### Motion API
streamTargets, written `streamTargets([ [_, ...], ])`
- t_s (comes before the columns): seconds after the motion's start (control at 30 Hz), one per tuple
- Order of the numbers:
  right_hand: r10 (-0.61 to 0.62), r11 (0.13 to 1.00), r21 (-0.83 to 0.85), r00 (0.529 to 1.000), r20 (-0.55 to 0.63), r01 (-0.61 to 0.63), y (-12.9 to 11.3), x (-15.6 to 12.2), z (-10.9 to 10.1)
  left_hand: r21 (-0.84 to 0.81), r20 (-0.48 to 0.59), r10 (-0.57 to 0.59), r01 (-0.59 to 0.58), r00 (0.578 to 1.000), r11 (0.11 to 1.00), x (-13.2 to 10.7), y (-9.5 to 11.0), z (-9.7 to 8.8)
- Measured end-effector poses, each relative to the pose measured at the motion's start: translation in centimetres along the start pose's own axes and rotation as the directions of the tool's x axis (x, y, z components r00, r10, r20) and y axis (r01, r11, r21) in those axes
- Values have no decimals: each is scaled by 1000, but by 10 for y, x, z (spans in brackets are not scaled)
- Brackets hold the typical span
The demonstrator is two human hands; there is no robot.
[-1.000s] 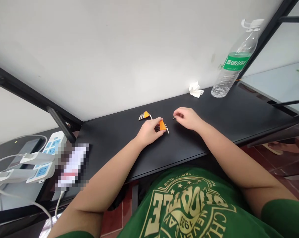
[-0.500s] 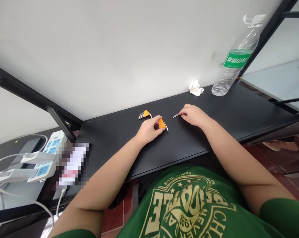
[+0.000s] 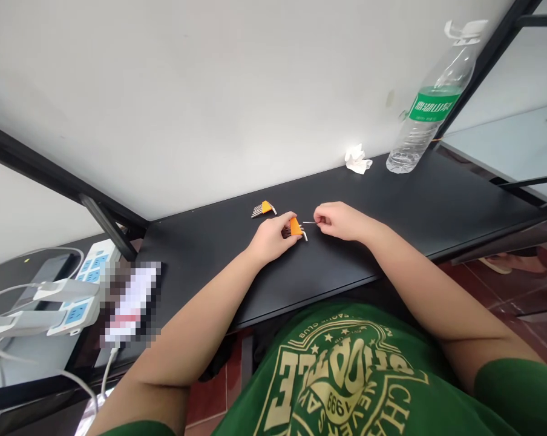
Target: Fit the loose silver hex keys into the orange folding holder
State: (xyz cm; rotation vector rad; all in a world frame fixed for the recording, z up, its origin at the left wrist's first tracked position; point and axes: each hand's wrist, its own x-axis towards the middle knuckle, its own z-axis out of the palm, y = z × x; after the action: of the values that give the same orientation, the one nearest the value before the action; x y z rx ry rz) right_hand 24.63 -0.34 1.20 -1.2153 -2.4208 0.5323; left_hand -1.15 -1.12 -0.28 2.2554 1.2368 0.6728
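Between the thumb and fingers of my left hand is an orange hex key holder with several metal keys in it. Bent key ends stick out on its right side. My right hand pinches a thin metal hex key, whose tip points left at the holder, a small gap apart. Most of that key is hidden by the fingers. Behind my left hand, a second orange holder with hex keys lies on the black tabletop.
A crumpled white tissue and a large clear water bottle stand by the wall. To the left are a blurred-out phone and a white power strip with plugs and cables. Black metal posts frame both sides.
My right hand has moved left and slightly toward me, bringing the hex key's tip near the holder. My left hand keeps its grip and has hardly moved.
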Motion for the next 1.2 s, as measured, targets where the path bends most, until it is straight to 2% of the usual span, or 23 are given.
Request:
streamTargets([
  [0.23,-131,991,13,989,-66,133,-6,1,4,-10,13,7,-6,1000,1000,-1,3,0],
  [0.47,-147,989,3,983,-111,148,1,0,5,-14,8,-1,1,1000,1000,-2,4,0],
  [0.9,-163,985,32,974,-156,170,0,-3,3,-17,-4,9,-9,1000,1000,-2,4,-1],
  [1.1,-211,974,53,966,-147,221,-7,-1,9,-24,16,90,-89,996,996,-2,8,-1],
  [1.2,-220,955,173,966,-138,242,-16,2,15,50,13,169,-169,986,984,0,9,-1],
])
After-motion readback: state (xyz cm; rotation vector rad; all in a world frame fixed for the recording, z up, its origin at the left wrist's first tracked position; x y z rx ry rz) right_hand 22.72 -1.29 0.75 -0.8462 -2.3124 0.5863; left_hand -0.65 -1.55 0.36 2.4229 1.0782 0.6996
